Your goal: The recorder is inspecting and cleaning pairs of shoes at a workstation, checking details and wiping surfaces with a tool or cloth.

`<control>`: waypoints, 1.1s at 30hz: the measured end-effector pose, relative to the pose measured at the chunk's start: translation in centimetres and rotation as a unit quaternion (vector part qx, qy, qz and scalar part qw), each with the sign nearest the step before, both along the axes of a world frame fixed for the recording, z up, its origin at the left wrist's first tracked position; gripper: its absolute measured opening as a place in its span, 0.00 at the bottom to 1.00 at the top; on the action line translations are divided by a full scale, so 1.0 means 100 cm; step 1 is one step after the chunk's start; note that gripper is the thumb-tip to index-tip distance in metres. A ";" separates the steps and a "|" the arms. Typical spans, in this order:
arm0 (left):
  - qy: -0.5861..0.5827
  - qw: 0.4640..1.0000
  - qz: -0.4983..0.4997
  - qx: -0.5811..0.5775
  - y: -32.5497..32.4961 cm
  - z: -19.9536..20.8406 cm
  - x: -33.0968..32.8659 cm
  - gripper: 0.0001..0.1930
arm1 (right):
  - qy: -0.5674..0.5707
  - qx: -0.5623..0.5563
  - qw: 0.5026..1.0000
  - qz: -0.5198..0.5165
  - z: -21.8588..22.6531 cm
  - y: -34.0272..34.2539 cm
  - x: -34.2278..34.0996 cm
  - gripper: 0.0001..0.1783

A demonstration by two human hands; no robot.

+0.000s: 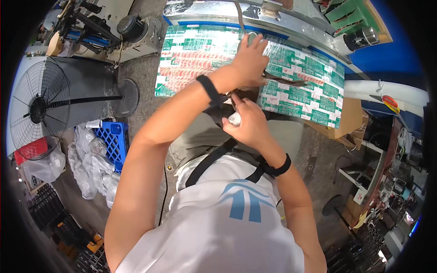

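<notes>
Head view, looking down over the person's white shirt point(227, 218). The landmark is the plastic-wrapped bundle of green, white and red printed packages point(205, 59), lying flat on a work surface in front of the person. The left hand point(249, 61) rests palm-down on the top of the bundle, near its middle, fingers spread and open, pressing the wrap without closing on it. A strip of brown tape point(291, 82) runs across the bundle just right of this hand. The right hand point(246, 123) sits at the near edge of the bundle, fingers curled shut around a small white object point(234, 119); its kind cannot be told. Left of the bundle, on the floor, stand a pedestal fan point(38, 109) and a blue crate point(113, 139).
</notes>
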State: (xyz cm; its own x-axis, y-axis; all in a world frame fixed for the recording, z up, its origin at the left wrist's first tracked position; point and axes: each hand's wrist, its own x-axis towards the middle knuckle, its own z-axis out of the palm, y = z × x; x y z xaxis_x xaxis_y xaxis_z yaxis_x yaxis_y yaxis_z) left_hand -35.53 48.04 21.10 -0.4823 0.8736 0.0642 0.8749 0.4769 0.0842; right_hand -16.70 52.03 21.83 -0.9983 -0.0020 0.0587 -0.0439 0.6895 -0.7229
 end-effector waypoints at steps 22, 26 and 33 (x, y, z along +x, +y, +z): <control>-0.171 0.957 0.109 0.205 -0.045 -0.012 -0.047 0.42 | 0.042 -0.052 0.990 -0.125 -0.005 0.066 -0.027 0.40; -0.166 0.962 0.131 0.174 -0.040 -0.016 -0.042 0.43 | 0.059 0.063 0.991 -0.098 -0.001 0.068 -0.021 0.43; -0.159 0.959 0.140 0.190 -0.038 -0.014 -0.035 0.44 | 0.005 0.070 0.997 -0.038 0.024 0.036 0.048 0.47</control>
State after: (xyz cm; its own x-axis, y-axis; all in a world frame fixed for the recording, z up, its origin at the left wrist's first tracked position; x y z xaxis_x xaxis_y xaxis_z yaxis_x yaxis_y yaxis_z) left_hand -39.04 44.27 19.74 -0.7427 0.6495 0.1631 0.6181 0.5712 0.5400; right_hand -11.85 55.67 24.19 -0.9953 0.0642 0.0732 0.0051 0.7852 -0.6192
